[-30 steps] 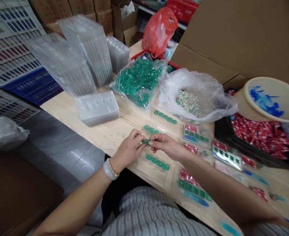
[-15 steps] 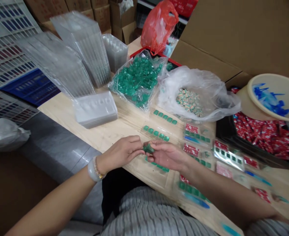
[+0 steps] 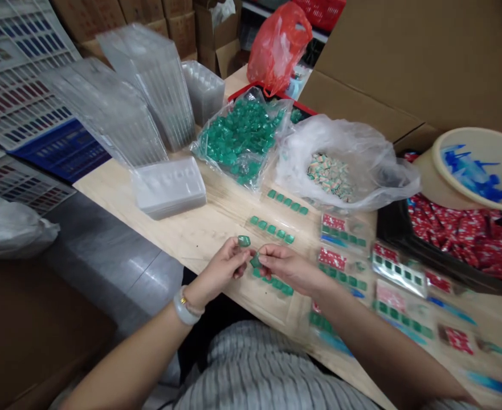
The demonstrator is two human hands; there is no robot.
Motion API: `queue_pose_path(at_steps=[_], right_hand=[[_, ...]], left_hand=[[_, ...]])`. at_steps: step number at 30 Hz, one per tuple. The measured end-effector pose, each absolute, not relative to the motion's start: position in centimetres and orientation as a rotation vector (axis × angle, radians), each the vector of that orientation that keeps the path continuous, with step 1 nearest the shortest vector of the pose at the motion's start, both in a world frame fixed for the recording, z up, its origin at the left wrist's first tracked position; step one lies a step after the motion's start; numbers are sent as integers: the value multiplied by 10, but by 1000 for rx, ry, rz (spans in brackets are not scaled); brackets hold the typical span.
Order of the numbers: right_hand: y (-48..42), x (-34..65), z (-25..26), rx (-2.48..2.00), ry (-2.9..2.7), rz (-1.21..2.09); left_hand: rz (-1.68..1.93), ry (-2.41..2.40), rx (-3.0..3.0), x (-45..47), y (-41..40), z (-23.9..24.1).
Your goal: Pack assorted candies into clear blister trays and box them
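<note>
My left hand [image 3: 224, 266] is closed, with a small glossy green square piece [image 3: 244, 241] held at its index finger. Thumb and fingers of my right hand [image 3: 285, 269] pinch another green piece [image 3: 254, 261], right against the left fingertips. Both hands hover over the near edge of the wooden table. Below and behind them, clear plastic trays hold rows of green pieces: one row [image 3: 281, 285] partly under my right hand, a second row [image 3: 272, 229] beyond it, and a third row [image 3: 288, 202] farther back.
A clear bag of green pieces [image 3: 237, 136] and a white bag of small patterned pieces [image 3: 330, 176] lie at the back. Stacked clear trays [image 3: 169, 191] stand left. Filled packs [image 3: 398, 270] cover the right side, below a cream tub [image 3: 436, 171] of blue pieces.
My hands have drawn slightly apart, and the left has turned. A green piece now shows clearly at the left index finger, another in the right fingertips. The view has shifted slightly.
</note>
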State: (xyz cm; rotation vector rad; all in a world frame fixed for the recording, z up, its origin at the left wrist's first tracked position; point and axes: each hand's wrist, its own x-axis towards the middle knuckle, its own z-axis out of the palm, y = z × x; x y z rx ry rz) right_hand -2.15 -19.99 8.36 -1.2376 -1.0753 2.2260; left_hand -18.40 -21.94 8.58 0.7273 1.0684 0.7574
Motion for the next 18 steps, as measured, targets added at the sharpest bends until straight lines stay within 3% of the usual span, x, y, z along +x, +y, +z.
queue_pose_path(at_steps=[12, 18], right_hand=[[-211, -24, 77, -1384, -1226, 1991], [-219, -26, 82, -1351, -1819, 1255]], left_hand=[[811, 1074, 666, -180, -231, 88], [812, 996, 447, -180, -231, 88]])
